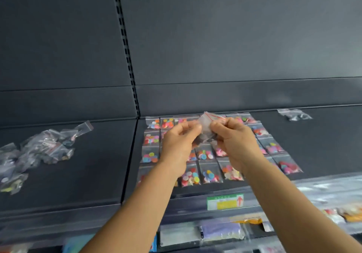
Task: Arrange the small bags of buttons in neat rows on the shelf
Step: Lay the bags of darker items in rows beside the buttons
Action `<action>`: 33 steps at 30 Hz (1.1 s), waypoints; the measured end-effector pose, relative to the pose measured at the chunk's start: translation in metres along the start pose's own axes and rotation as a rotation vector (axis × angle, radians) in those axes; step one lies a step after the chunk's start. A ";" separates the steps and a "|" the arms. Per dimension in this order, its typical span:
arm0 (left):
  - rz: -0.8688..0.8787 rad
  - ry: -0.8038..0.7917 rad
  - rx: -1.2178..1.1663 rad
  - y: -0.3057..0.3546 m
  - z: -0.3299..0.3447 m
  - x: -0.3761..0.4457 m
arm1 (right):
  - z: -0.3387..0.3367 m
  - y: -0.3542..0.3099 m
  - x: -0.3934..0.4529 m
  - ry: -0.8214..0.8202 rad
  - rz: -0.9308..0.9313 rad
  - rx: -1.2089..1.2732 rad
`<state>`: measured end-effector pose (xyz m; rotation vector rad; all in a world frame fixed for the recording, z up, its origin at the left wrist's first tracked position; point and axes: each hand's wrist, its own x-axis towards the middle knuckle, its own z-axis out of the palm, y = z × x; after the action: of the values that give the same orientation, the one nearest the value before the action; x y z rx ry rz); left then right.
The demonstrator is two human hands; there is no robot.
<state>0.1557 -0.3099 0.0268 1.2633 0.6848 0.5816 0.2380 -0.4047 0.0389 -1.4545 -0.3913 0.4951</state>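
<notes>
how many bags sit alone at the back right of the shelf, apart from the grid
1. A single clear bag lies at the back right of the shelf, apart from the grid of bags. None seems hidden there.

Above the dark grey metal shelf [323, 135], the left hand [179, 145] and right hand [235, 143] are pinching one small clear zip bag of dark buttons [205, 127] over neat rows of colourful button bags [209, 174], with a loose heap of clear bags [41, 147] lying well apart at left.
</notes>
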 end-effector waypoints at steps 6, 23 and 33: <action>-0.023 -0.090 0.026 -0.016 0.111 0.003 | -0.119 -0.016 0.028 0.093 -0.037 0.033; 0.130 -0.252 0.299 -0.038 0.293 0.035 | -0.286 -0.029 0.082 0.109 -0.005 0.074; 0.108 -0.336 0.216 -0.034 0.331 0.074 | -0.313 -0.035 0.114 0.273 -0.042 -0.083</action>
<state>0.4509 -0.4794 0.0352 1.5633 0.4071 0.3753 0.5049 -0.6068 0.0429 -1.5665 -0.2264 0.2434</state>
